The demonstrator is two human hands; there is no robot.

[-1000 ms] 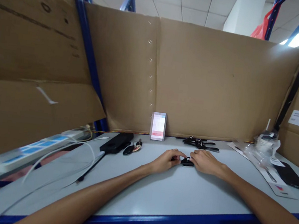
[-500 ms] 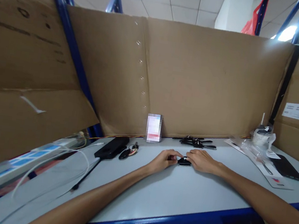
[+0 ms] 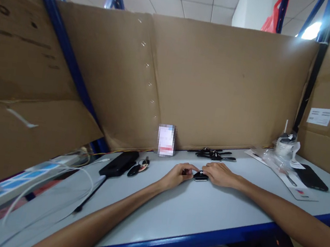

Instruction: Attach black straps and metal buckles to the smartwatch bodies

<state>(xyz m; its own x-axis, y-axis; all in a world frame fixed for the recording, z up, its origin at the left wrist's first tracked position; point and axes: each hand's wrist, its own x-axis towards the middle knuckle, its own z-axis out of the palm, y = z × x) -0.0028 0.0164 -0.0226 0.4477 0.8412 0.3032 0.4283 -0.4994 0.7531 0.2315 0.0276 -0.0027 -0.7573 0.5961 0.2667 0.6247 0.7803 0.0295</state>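
Observation:
On the grey tabletop in front of me lies a small black spokeshave (image 3: 201,177) with a pale metal edge toward me and a silvery screw on top. My left hand (image 3: 179,175) holds its left end, the index finger reaching over toward the screw. My right hand (image 3: 219,174) is closed on its right end, fingers bent over the top. Both handles of the tool are mostly hidden by my fingers. Just behind my right hand, several similar black spokeshaves (image 3: 216,155) rest in a loose group.
A blurred phone-like screen (image 3: 166,140) leans on the cardboard wall (image 3: 203,84). To the left are keys (image 3: 138,168), a black case (image 3: 119,163) with a cable and a power strip (image 3: 24,178). A blister pack (image 3: 280,173), a cup (image 3: 284,145) and a black phone (image 3: 312,177) are at right.
The camera view has turned slightly to the right, so everything sits a little further left. Both hands remain on the spokeshave, with only slight finger movement.

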